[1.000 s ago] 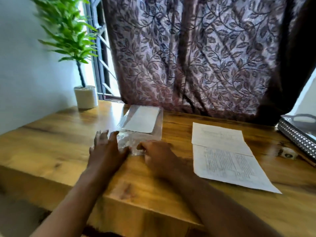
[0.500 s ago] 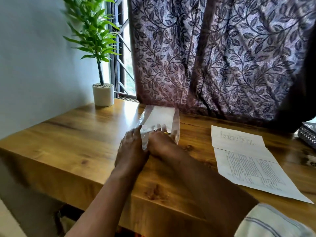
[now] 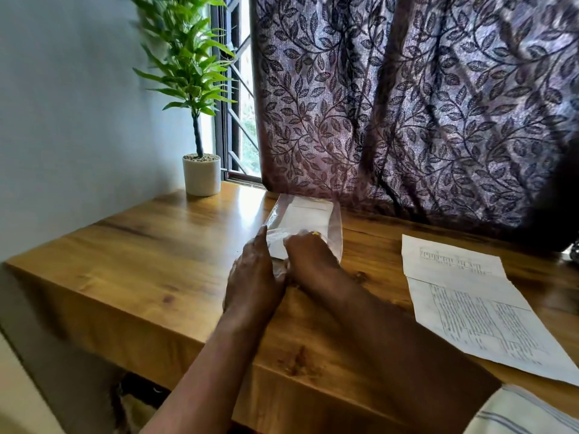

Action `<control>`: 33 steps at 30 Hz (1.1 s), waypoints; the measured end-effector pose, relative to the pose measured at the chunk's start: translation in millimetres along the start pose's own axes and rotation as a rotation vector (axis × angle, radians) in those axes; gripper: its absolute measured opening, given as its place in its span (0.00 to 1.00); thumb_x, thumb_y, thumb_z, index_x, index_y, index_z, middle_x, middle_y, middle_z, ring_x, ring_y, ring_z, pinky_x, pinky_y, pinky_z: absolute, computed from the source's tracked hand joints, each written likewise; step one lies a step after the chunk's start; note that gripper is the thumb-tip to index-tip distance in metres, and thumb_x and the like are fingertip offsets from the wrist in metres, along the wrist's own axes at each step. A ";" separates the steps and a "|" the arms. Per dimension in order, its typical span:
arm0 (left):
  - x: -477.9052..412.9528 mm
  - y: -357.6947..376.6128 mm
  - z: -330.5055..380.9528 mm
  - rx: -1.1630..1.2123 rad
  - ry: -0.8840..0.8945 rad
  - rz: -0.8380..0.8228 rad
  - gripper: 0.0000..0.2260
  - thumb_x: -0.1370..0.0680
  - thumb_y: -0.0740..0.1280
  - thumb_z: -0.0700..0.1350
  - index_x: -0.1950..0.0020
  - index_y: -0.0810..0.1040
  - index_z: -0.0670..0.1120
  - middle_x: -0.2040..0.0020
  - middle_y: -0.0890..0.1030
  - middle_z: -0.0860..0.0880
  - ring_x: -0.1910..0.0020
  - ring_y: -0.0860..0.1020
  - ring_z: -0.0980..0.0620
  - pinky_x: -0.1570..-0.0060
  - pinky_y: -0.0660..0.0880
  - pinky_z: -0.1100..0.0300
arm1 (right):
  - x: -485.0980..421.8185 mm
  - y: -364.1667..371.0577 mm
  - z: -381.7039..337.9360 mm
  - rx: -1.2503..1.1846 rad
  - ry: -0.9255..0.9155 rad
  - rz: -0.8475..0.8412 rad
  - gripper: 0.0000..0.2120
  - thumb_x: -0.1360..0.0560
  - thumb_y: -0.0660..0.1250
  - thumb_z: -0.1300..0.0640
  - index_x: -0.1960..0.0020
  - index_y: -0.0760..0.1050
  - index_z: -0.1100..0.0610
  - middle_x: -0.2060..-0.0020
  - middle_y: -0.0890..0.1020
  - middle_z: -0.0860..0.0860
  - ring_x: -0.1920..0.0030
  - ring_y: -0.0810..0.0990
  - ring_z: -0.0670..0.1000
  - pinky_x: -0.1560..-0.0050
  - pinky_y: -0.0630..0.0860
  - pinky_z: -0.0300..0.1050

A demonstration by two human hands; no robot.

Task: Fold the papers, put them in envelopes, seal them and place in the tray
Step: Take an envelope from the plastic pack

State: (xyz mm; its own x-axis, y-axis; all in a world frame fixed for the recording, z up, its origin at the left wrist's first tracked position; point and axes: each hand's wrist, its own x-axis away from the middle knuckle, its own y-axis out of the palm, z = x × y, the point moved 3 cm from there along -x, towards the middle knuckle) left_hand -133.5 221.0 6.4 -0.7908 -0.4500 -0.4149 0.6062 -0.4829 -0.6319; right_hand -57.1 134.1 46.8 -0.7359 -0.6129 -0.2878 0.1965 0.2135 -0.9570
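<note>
Two hands working at pack [image 3: 305, 216] mouth | right hand [image 3: 310, 258] curling fingers round it; left hand [image 3: 253, 277] lying straight-fingered, grip unclear | pack likely handling light, slippery, limp; pinching near edge advised

We see the left hand [image 3: 253, 277] and the right hand [image 3: 308, 255] both bare, uncovered well past the wrist. 1 sleeve [image 3: 520, 411] shows, on the right arm: pale cream cloth with thin grey-blue stripes, loosely folded at the lower corner.
</note>
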 end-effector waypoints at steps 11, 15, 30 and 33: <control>0.2 -0.6 -1.7 0.020 -0.024 0.029 0.37 0.24 0.69 0.47 0.20 0.54 0.54 0.28 0.72 0.44 0.33 0.73 0.42 0.37 0.73 0.46 | 6.0 -3.6 -4.4 0.169 -0.173 -0.092 0.12 0.20 0.63 0.59 0.39 0.79 0.58 0.42 0.82 0.58 0.42 0.82 0.62 0.48 0.76 0.51; 1.7 -1.7 -0.3 0.038 0.001 0.051 0.34 0.23 0.68 0.48 0.20 0.56 0.54 0.29 0.73 0.45 0.33 0.74 0.42 0.37 0.73 0.46 | 17.3 -18.5 -6.5 0.151 -0.227 0.074 0.12 0.21 0.65 0.54 0.39 0.78 0.55 0.44 0.83 0.57 0.46 0.83 0.61 0.54 0.73 0.50; 2.4 -1.4 -0.9 -0.043 -0.023 -0.002 0.38 0.29 0.76 0.53 0.23 0.61 0.55 0.34 0.77 0.47 0.36 0.73 0.43 0.41 0.75 0.46 | 75.1 -152.6 30.0 -0.222 -0.159 0.510 0.08 0.19 0.61 0.54 0.48 0.78 0.54 0.63 0.83 0.53 0.66 0.78 0.54 0.65 0.69 0.45; 2.5 -1.2 -0.4 -0.099 -0.013 0.017 0.37 0.28 0.76 0.54 0.23 0.64 0.51 0.33 0.77 0.46 0.35 0.73 0.43 0.40 0.74 0.47 | 80.8 -172.8 62.1 -0.290 -0.096 0.542 0.08 0.18 0.63 0.57 0.46 0.80 0.57 0.57 0.84 0.54 0.62 0.76 0.51 0.63 0.63 0.43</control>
State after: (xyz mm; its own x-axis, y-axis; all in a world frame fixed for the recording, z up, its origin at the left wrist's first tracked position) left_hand -136.2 220.7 5.8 -0.7788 -0.4678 -0.4178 0.6080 -0.3990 -0.6864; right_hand -110.3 0.5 186.6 -0.5171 -0.4221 -0.7446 0.3315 0.7032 -0.6289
